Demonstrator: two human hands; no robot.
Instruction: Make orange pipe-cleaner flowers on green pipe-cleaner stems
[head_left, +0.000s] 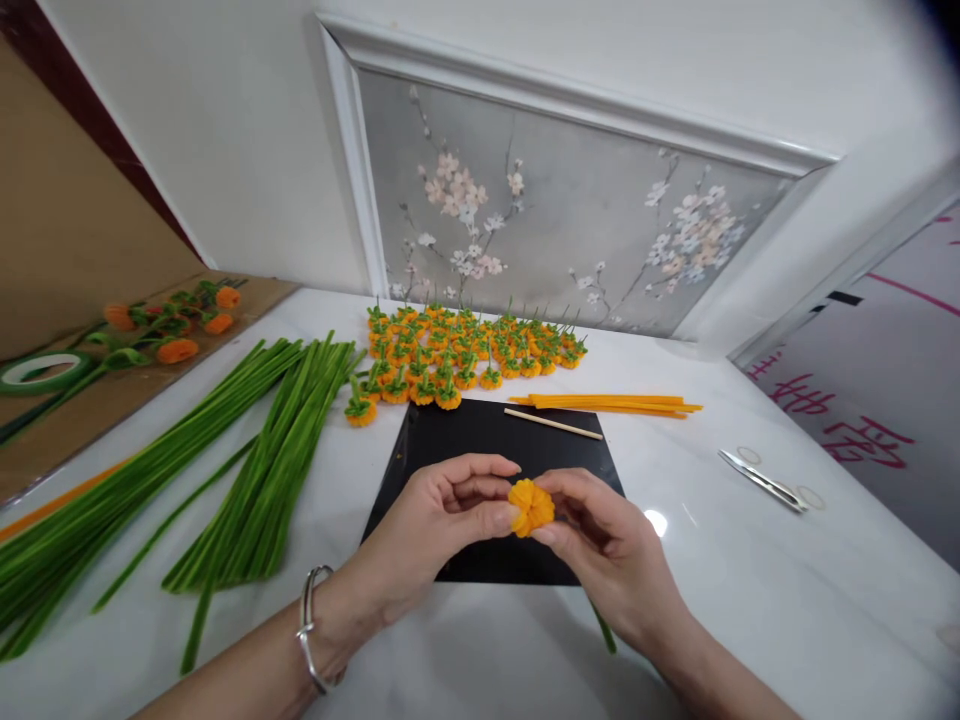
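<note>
Over a black mat (pixel 450 430), both hands pinch a small orange chenille-stem flower (pixel 532 507) with a ruffled, petalled face turned toward me. My left hand (pixel 450 505) grips its left edge between thumb and fingers; a silver bangle circles that wrist. On the flower's other side, my right hand (pixel 604 545) holds it by the thumb and index finger. From beneath the right hand a green chenille stem (pixel 604 630) pokes out; where its other end goes is hidden. A thin wooden stick (pixel 553 424) lies at the mat's far edge.
Rows of finished orange flowers (pixel 465 350) stand face down behind the mat. Green chenille stems (pixel 262 480) lie at left, orange ones (pixel 615 403) at back right. Scissors-like metal snips (pixel 763 482) rest at right. Green tape (pixel 45 372) and stemmed flowers (pixel 177 350) sit on cardboard.
</note>
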